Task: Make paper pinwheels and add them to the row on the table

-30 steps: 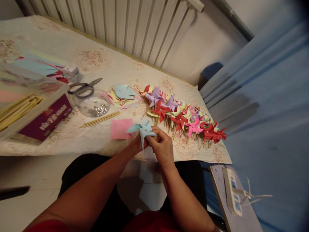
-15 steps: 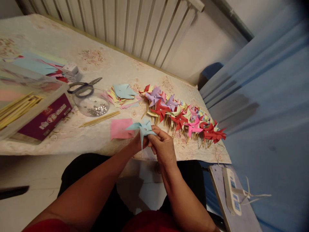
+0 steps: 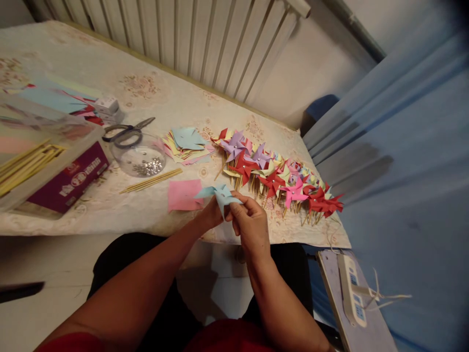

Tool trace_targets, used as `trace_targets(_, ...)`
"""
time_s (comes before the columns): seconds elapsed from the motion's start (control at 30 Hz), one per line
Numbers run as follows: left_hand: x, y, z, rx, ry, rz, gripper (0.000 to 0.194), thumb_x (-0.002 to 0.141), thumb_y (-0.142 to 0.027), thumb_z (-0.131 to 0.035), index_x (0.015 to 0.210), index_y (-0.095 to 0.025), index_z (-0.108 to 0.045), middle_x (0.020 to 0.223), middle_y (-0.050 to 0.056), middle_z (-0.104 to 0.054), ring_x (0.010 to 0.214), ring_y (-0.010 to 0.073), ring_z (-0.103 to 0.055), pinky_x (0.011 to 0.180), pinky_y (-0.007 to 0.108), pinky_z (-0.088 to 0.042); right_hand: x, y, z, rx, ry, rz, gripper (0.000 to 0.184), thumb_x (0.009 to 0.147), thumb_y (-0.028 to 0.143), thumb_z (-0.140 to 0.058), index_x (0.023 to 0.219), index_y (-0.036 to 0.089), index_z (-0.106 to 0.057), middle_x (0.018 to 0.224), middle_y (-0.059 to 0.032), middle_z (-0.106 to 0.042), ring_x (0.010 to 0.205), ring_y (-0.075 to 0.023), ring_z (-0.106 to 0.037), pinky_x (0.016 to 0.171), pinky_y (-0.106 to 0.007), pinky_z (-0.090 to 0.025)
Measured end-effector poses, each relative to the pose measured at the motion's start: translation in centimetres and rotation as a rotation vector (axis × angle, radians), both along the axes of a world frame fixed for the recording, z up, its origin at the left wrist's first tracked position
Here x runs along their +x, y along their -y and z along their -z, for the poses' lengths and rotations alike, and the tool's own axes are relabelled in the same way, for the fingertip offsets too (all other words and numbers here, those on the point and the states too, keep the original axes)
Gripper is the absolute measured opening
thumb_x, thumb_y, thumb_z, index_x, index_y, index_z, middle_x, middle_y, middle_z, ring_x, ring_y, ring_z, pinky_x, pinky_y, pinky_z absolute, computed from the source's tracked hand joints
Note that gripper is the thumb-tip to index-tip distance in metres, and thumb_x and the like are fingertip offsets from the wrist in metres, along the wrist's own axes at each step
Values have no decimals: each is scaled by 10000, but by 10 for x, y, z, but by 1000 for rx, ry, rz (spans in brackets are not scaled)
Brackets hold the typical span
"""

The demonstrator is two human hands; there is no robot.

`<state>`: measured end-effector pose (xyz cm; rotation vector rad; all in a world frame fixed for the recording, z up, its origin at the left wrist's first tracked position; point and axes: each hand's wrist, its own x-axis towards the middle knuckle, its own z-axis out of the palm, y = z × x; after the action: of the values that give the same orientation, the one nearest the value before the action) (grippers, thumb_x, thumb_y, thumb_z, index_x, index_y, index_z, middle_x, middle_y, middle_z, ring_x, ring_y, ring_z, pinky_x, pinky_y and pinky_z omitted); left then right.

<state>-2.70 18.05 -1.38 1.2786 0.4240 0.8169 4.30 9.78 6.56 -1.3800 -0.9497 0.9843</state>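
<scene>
A light blue paper pinwheel is held above the table's front edge by both hands. My left hand grips it from below and behind, fingers closed. My right hand pinches one of its folded tips with thumb and forefinger. A pink paper square lies on the table just left of the hands. A row of finished pinwheels in red, purple, pink and yellow lies on the table to the right.
A clear bowl of metal pins, scissors, loose bamboo sticks, a stack of cut paper and a box of sticks sit on the left. A power strip rests on a stool at lower right.
The blue pinwheel has turned slightly and shifted a little right and down in my hands. My right fingers have moved up onto its tip.
</scene>
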Motion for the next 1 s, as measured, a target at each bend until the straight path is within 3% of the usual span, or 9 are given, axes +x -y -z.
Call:
trace_targets(0.13, 4, -3, -2, 114, -18, 65, 107, 765, -219, -556, 718, -146, -619, 675, 12, -571, 625, 115, -506, 599, 246, -420, 16, 7, -1, 48, 204, 203, 236, 774, 355, -629, 921, 171, -635, 539, 63, -541, 388, -63, -386, 390, -193, -300)
trace_targets(0.27, 2, 0, -3, 100, -57, 137, 168, 777, -250, -565, 858, -152, -675, 789, 40, -615, 673, 124, -515, 635, 258, -424, 44, 10, 16, 79, 436, 359, 221, 786, 339, -592, 927, 174, -631, 662, 27, -574, 520, -103, -477, 501, -226, -385)
trace_targets(0.4, -3, 3, -10, 58, -109, 190, 150, 760, -217, -562, 808, -141, -682, 691, 23, -581, 642, 117, -502, 620, 251, -403, 59, 17, 31, -33, 510, 224, 222, 797, 341, -561, 903, 168, -651, 766, -12, -625, 586, -126, -537, 574, -252, -429)
trace_targets(0.53, -5, 4, -18, 35, -127, 274, 142, 736, -197, -555, 798, -142, -670, 648, -4, -556, 607, 104, -482, 588, 239, -391, 57, 25, 30, -105, 499, 99, 217, 825, 335, -527, 758, 173, -655, 564, 25, -561, 512, -118, -507, 536, -233, -395)
trace_targets(0.73, -5, 3, -18, 73, -146, 299, 129, 741, -185, -524, 759, -143, -645, 670, -5, -555, 618, 98, -479, 589, 229, -393, 51, 27, 25, -162, 367, 83, 179, 784, 324, -574, 707, 175, -638, 531, 36, -566, 432, -90, -451, 450, -214, -330)
trace_targets(1.0, 1, 6, -7, -93, -19, 241, 126, 735, -165, -544, 840, -126, -601, 647, -12, -547, 604, 98, -500, 590, 234, -392, 43, 23, 38, -168, 71, 90, 104, 698, 270, -616, 720, 170, -599, 598, 18, -628, 415, -90, -509, 397, -201, -348)
